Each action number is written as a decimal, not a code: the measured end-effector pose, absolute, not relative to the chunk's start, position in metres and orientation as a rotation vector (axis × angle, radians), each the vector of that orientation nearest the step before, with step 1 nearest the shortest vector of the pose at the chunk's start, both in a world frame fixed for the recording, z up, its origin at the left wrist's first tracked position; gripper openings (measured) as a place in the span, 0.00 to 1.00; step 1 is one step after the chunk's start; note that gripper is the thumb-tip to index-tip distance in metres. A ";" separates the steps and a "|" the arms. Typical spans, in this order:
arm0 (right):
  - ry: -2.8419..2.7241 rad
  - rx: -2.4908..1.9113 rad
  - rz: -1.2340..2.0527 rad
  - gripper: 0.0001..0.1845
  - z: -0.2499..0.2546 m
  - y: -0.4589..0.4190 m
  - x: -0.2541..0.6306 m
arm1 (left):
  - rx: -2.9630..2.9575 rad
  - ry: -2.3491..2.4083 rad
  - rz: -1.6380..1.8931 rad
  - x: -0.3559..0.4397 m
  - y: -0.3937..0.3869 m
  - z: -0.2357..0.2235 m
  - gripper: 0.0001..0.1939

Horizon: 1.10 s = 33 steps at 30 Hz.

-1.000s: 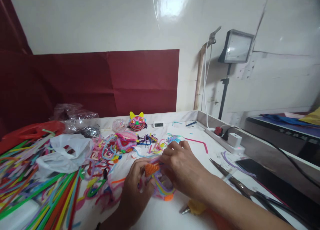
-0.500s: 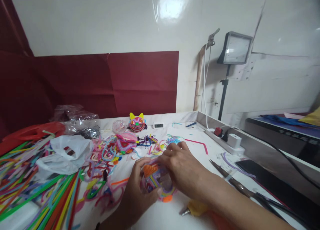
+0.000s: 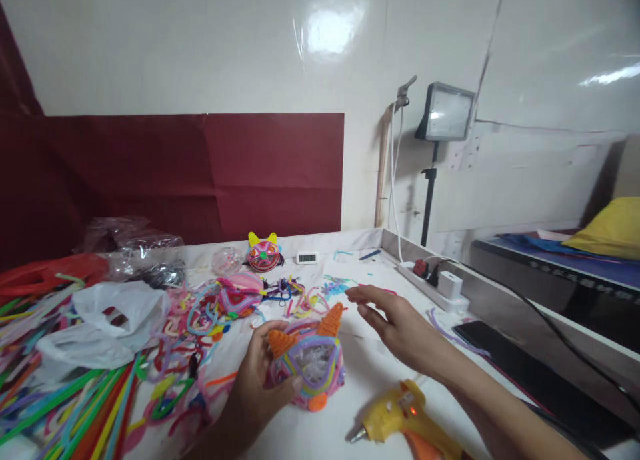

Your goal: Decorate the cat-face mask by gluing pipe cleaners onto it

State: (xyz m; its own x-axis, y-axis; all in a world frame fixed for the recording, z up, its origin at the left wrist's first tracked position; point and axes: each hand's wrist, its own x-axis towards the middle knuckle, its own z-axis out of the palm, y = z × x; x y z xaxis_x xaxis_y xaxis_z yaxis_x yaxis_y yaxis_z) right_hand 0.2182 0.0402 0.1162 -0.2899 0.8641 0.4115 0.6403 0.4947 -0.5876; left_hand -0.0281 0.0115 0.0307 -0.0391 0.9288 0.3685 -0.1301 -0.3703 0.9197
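Observation:
Wrapped around the left side of a cat-eared pipe-cleaner craft (image 3: 320, 360), my left hand (image 3: 263, 387) keeps it upright with the thumb on its front. The craft has two orange ears, purple, blue and yellow strips round a clear middle, and an orange dot at the bottom. My right hand (image 3: 397, 317) hovers to the right of the ears, fingers stretched out, touching nothing. Below it lies a yellow hot glue gun (image 3: 393, 413) with its red light lit. Further back stand a finished-looking cat craft with yellow ears (image 3: 264, 253) and a pink craft (image 3: 241, 293).
Loose pipe cleaners (image 3: 95, 413) and a white plastic bag (image 3: 107, 320) cover the left side. A small digital clock (image 3: 307, 257) stands at the back. A black phone-like slab (image 3: 540, 373) and a power strip (image 3: 453, 300) lie on the right, beside the table's raised rim.
My right hand has let go of the craft and moved right, opening its fingers. The orange ears now show fully. The camera view has shifted, uncovering more of the glue gun.

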 end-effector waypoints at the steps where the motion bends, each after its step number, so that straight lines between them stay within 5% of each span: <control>1: -2.039 -1.244 0.445 0.22 0.111 0.042 0.221 | 1.351 0.905 1.561 -0.028 0.012 0.030 0.34; 11: -2.060 -1.350 0.559 0.29 0.090 0.022 0.252 | 1.415 0.776 1.484 -0.048 0.032 0.014 0.39; 33: -1.905 -1.385 0.334 0.22 0.025 0.001 0.311 | 1.365 0.731 1.509 -0.056 0.040 0.011 0.44</control>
